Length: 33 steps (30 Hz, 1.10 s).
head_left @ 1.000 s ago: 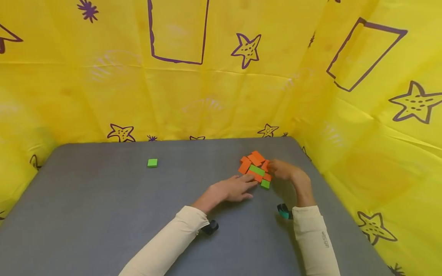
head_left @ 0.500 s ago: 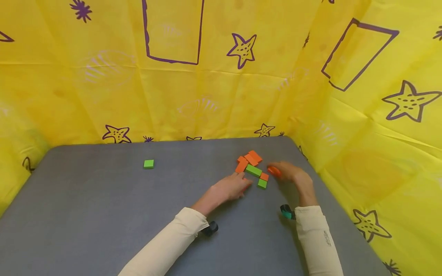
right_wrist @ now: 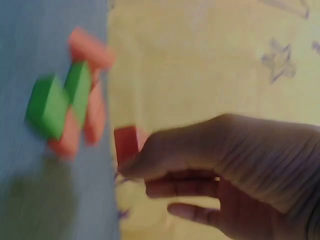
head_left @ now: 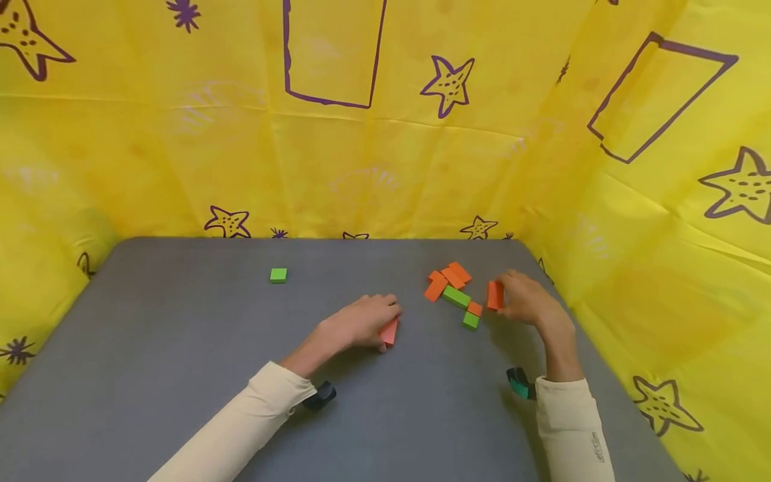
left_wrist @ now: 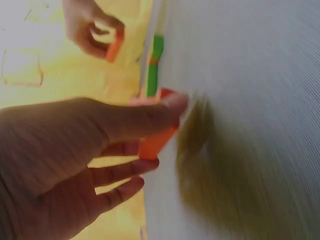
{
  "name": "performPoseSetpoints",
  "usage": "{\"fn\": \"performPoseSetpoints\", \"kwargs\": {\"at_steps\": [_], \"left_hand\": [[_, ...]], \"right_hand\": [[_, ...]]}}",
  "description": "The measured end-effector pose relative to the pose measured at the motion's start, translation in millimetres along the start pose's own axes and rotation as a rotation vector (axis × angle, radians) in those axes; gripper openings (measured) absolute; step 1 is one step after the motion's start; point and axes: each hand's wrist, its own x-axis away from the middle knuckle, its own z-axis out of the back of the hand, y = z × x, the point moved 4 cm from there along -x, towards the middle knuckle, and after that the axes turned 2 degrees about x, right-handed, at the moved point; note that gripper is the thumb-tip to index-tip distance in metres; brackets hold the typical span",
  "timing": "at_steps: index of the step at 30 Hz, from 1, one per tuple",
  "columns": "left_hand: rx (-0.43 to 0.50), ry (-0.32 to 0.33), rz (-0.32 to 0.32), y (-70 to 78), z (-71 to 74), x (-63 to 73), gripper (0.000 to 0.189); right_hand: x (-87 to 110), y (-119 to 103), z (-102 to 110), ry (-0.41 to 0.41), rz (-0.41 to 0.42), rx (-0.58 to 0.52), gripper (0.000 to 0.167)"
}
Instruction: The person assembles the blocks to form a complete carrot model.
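Observation:
My left hand (head_left: 361,321) pinches an orange block (head_left: 389,331) between thumb and fingers, left of the block pile. In the left wrist view this orange block (left_wrist: 157,142) sits under the thumb, its shadow on the table. On the pile's right side, my right hand (head_left: 527,298) grips another orange block (head_left: 494,295), held up on edge. The right wrist view shows that orange block (right_wrist: 127,145) at the thumb tip. Between the hands lie several orange blocks (head_left: 436,286), a long green block (head_left: 456,296) and a smaller green block (head_left: 471,320).
A lone green block (head_left: 278,275) lies at the back left of the grey table (head_left: 199,348). A yellow cloth (head_left: 337,167) with purple stars hangs behind and along the sides. Each wrist wears a small dark camera (head_left: 521,383).
Both hands have taken an orange block from the pile. My left hand has moved left with its block, and my right hand slightly right with the other. The head view has shifted a little.

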Motion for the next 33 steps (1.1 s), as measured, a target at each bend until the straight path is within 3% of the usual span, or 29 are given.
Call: {"fn": "performPoseSetpoints", "kwargs": {"at_steps": [3, 8, 11, 14, 18, 21, 27, 33], "left_hand": [[0.076, 0.06, 0.034, -21.8, 7.6, 34.9, 0.059], [0.117, 0.165, 0.106, -48.6, 17.0, 89.3, 0.064], [0.138, 0.212, 0.13, -57.6, 20.8, 112.8, 0.065], [0.162, 0.222, 0.159, -63.9, 21.8, 127.3, 0.068], [0.189, 0.199, 0.204, -70.2, 19.3, 135.1, 0.073], [0.235, 0.177, 0.223, -73.9, 14.0, 131.2, 0.075], [0.28, 0.161, 0.189, -78.2, 1.2, 122.2, 0.076], [0.326, 0.153, 0.18, -83.7, -5.9, 123.3, 0.087]], "right_hand": [[-4.0, -31.5, 10.5, 0.041, 0.113, -0.056, 0.043], [-17.0, -89.1, 9.0, 0.006, 0.263, -0.122, 0.047], [-29.8, -125.0, -2.1, -0.047, 0.332, -0.123, 0.051], [-42.1, -160.8, -18.5, -0.117, 0.391, -0.114, 0.056], [-58.1, -203.8, -43.8, -0.193, 0.476, -0.073, 0.058], [-68.0, -221.6, -60.0, -0.221, 0.494, -0.038, 0.058], [-79.1, -235.2, -81.6, -0.236, 0.502, 0.05, 0.056], [-81.4, -242.0, -86.7, -0.243, 0.509, 0.089, 0.06]]}}
